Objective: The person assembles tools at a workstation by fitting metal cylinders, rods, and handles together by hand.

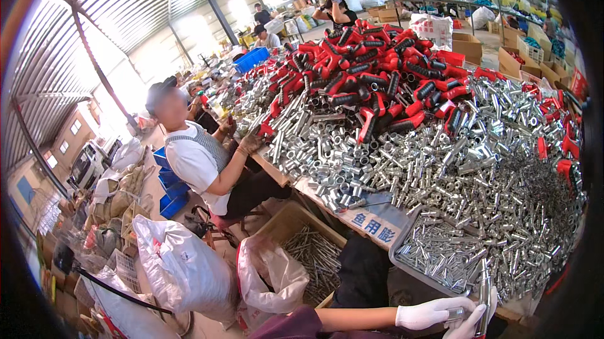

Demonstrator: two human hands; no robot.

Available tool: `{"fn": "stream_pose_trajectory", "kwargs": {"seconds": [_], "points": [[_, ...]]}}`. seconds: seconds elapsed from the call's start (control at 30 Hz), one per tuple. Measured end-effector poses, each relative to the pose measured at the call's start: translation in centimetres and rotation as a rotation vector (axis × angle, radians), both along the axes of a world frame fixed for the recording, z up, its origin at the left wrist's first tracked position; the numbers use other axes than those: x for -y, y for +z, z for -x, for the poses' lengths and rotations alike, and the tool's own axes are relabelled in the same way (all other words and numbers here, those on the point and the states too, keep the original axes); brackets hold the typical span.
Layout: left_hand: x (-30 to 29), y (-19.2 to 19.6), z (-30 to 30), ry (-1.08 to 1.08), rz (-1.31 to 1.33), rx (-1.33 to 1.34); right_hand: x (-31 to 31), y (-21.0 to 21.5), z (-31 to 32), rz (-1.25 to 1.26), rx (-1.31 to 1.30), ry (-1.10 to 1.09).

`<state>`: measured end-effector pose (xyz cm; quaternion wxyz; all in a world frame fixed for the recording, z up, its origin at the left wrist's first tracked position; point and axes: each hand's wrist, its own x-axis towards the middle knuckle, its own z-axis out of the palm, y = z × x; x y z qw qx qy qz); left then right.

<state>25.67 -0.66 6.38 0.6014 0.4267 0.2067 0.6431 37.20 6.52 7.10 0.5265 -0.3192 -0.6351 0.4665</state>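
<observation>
At the lower right edge, my left hand (420, 316), in a white glove, closes its fingertips on a short shiny metal sleeve (455, 314). Beside it my right hand (467, 327), gloved too, is wrapped around a long chrome metal tube (485, 292) that stands nearly upright. The two hands are close together, and the frame's dark rim cuts off part of the right one. Just beyond them lies a grey tray (402, 262) with many small metal pins, its far side meeting a heap of loose metal fittings (497, 213).
Red-and-black handles (371, 81) are piled high at the table's middle. A co-worker (195, 150) sits at its left side, hands at the parts. A cardboard box (292, 220) of metal rods and white sacks (182, 263) stand on the floor at left. Other people work farther back.
</observation>
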Motion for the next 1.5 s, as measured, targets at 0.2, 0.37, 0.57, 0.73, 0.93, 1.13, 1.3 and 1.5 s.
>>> {"fn": "stream_pose_trajectory", "kwargs": {"seconds": [0.2, 0.37, 0.57, 0.73, 0.93, 1.13, 1.3, 1.5], "points": [[0.8, 0.3, 1.8, 0.117, 0.234, -0.093, -1.3, -1.0, -1.0, 0.21, -0.055, -0.043], [3.3, 1.0, 4.8, 0.203, 0.664, -0.361, -1.4, -0.1, -2.8, -0.024, -0.052, 0.215], [6.2, -0.7, 4.5, 0.344, 0.743, -0.461, -1.8, -0.4, -4.2, -0.105, 0.067, 0.424], [7.9, -3.7, 3.3, 0.308, 0.624, -0.446, -1.7, -1.9, -4.3, -0.087, 0.108, 0.404], [8.9, -8.3, 3.8, 0.293, 0.69, -0.614, -1.4, -0.7, -2.8, -0.208, 0.069, 0.374], [9.8, -11.5, 2.8, 0.188, 0.612, -0.573, -1.7, -3.0, -2.8, 0.042, 0.053, 0.327], [8.9, -11.1, 3.2, 0.317, 0.305, -0.728, -1.5, -1.4, -3.1, -0.103, 0.16, 0.296], [8.2, -5.4, 5.1, 0.162, 0.832, -0.277, -1.3, -1.8, -3.0, -0.073, 0.09, 0.325]]}}
